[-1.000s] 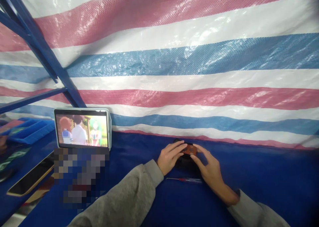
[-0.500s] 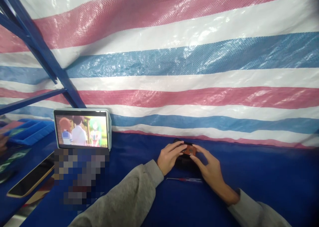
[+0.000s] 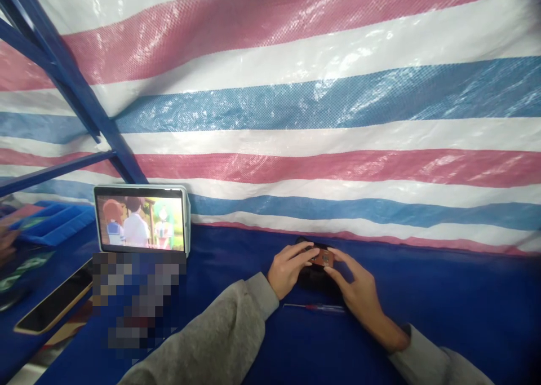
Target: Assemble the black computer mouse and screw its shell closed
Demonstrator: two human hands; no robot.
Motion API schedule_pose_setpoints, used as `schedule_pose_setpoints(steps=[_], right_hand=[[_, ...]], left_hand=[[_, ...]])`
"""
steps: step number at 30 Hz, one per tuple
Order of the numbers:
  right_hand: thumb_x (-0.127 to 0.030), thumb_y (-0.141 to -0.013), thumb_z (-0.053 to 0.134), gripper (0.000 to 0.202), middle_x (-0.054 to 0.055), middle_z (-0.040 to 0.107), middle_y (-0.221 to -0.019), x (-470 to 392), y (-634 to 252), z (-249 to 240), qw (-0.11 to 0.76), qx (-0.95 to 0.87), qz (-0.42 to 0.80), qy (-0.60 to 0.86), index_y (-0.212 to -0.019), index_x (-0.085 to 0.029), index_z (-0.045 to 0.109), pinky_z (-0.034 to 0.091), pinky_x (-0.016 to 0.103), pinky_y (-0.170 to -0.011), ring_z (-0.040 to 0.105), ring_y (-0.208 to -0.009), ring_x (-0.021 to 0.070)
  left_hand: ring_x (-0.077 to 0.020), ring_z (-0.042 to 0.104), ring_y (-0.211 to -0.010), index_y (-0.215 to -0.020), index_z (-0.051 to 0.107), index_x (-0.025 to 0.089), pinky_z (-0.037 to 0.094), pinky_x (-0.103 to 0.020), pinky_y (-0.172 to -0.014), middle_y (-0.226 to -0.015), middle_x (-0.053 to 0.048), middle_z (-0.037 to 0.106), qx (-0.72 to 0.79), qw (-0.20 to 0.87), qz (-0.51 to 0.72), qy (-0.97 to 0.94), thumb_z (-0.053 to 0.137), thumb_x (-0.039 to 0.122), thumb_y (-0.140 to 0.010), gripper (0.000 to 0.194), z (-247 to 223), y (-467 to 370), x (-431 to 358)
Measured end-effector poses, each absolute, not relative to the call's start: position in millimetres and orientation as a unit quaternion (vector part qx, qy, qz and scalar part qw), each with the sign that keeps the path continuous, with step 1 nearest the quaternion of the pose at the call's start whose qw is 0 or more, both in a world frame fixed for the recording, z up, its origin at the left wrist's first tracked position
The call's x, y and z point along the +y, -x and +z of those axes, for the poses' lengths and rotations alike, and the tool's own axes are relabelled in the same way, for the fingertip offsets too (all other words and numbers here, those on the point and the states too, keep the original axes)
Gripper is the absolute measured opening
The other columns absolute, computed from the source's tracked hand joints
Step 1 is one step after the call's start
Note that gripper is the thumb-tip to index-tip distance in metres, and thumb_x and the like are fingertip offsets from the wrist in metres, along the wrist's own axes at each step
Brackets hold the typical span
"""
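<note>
Between my two hands is a small brown-orange board-like piece [image 3: 325, 257] with little metallic parts on its face. My left hand [image 3: 289, 268] pinches its left end, fingers laid over the top. On the right edge, my right hand [image 3: 356, 279] grips it between thumb and fingertips. Under and behind the piece is a dark black object [image 3: 313, 277], partly covered by my hands; its kind is unclear. A thin screwdriver [image 3: 315, 307] with a clear and red handle lies on the blue table surface [image 3: 236, 340] just in front of my hands.
A tablet [image 3: 141, 220] playing a cartoon leans at the back left. Near it lie a phone [image 3: 57, 300] and a blue compartment tray [image 3: 63, 224]. Another person's blurred hand [image 3: 6, 241] is at the far left. A striped plastic sheet [image 3: 316, 165] hangs behind the table.
The view has shifted very slightly. Both hands keep their hold on the brown-orange piece with hardly any movement.
</note>
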State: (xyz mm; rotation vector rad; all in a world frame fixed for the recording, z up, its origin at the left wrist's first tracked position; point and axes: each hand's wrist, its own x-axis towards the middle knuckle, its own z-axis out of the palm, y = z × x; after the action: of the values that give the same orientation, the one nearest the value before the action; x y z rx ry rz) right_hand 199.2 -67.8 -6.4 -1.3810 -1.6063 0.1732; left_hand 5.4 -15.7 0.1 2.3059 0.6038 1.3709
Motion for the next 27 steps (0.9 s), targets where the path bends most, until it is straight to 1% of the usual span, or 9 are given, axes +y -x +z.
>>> schedule_pose_setpoints(steps=[5,9,12,14,20,22,24,25,27], right_hand=[[-0.045,-0.083,0.060,0.038,0.008,0.071,-0.108,-67.8,-200.5,-5.6,0.489,-0.660,0.087,0.564,-0.112,-0.021,0.064,0.054,0.038,-0.088,0.067,-0.098,0.0242],[-0.043,-0.084,0.059,0.032,0.007,0.072,-0.106,-69.3,-200.2,-2.1,0.490,-0.661,0.101,0.559,-0.106,-0.021,0.066,0.053,0.038,-0.088,0.067,-0.098,0.0245],[-0.042,-0.086,0.056,0.025,0.006,0.073,-0.095,-70.4,-199.6,0.7,0.493,-0.666,0.108,0.549,-0.093,-0.022,0.069,0.053,0.036,-0.082,0.068,-0.088,0.0227],[-0.041,-0.088,0.054,0.025,0.005,0.073,-0.086,-70.9,-199.4,2.6,0.493,-0.666,0.115,0.548,-0.084,-0.022,0.069,0.052,0.033,-0.076,0.067,-0.079,0.0209],[-0.041,-0.090,0.050,0.032,0.000,0.064,-0.065,-71.2,-199.6,8.5,0.475,-0.668,0.148,0.552,-0.067,-0.021,0.060,0.047,0.027,-0.063,0.060,-0.063,0.0152],[-0.042,-0.090,0.049,0.034,-0.001,0.061,-0.062,-70.8,-199.5,9.1,0.470,-0.670,0.153,0.554,-0.065,-0.021,0.058,0.046,0.026,-0.061,0.058,-0.061,0.0143],[-0.042,-0.091,0.048,0.034,0.000,0.062,-0.065,-70.2,-199.1,8.7,0.470,-0.668,0.156,0.555,-0.066,-0.021,0.059,0.048,0.026,-0.063,0.059,-0.063,0.0149],[-0.042,-0.090,0.049,0.032,0.001,0.065,-0.070,-70.0,-198.6,8.2,0.476,-0.665,0.154,0.555,-0.071,-0.020,0.062,0.049,0.027,-0.065,0.060,-0.067,0.0159],[-0.043,-0.088,0.052,0.027,0.003,0.069,-0.082,-69.6,-197.6,6.6,0.494,-0.655,0.144,0.554,-0.092,-0.020,0.066,0.052,0.030,-0.073,0.063,-0.075,0.0181]], left_hand=[[-0.0154,0.061,-0.102,-0.130,0.055,0.028,0.063,-0.025,-0.074,-0.127,-0.006,0.058,0.219,0.184,0.488,-0.825,0.038,0.018,-0.100,0.036,3.5,-5.2,-16.5],[-0.0184,0.062,-0.101,-0.133,0.051,0.025,0.058,-0.034,-0.085,-0.120,-0.008,0.064,0.220,0.140,0.494,-0.829,0.045,0.024,-0.099,0.035,6.2,-4.8,-16.2],[-0.0180,0.064,-0.096,-0.134,0.050,0.022,0.055,-0.034,-0.085,-0.110,-0.008,0.068,0.219,0.124,0.498,-0.830,0.045,0.024,-0.099,0.036,4.5,-5.7,-15.1],[-0.0166,0.065,-0.092,-0.134,0.050,0.022,0.054,-0.032,-0.083,-0.104,-0.006,0.069,0.215,0.127,0.496,-0.831,0.045,0.023,-0.099,0.036,2.6,-6.7,-14.5],[-0.0167,0.064,-0.090,-0.131,0.053,0.022,0.052,-0.032,-0.085,-0.102,-0.005,0.069,0.233,0.149,0.494,-0.824,0.055,0.029,-0.094,0.038,3.5,-7.4,-14.2],[-0.0176,0.063,-0.094,-0.128,0.056,0.023,0.052,-0.033,-0.088,-0.106,-0.006,0.068,0.240,0.152,0.490,-0.824,0.057,0.029,-0.093,0.035,5.2,-6.8,-14.2],[-0.0194,0.061,-0.103,-0.126,0.057,0.022,0.050,-0.035,-0.092,-0.114,-0.007,0.066,0.247,0.156,0.485,-0.824,0.058,0.030,-0.093,0.034,6.2,-6.2,-14.2],[-0.0201,0.060,-0.107,-0.125,0.057,0.022,0.049,-0.036,-0.095,-0.117,-0.008,0.065,0.250,0.158,0.485,-0.823,0.058,0.030,-0.093,0.034,6.4,-5.9,-14.1],[-0.0209,0.060,-0.110,-0.125,0.057,0.021,0.048,-0.038,-0.097,-0.118,-0.008,0.065,0.260,0.156,0.488,-0.819,0.058,0.030,-0.093,0.033,6.3,-5.6,-14.0]])
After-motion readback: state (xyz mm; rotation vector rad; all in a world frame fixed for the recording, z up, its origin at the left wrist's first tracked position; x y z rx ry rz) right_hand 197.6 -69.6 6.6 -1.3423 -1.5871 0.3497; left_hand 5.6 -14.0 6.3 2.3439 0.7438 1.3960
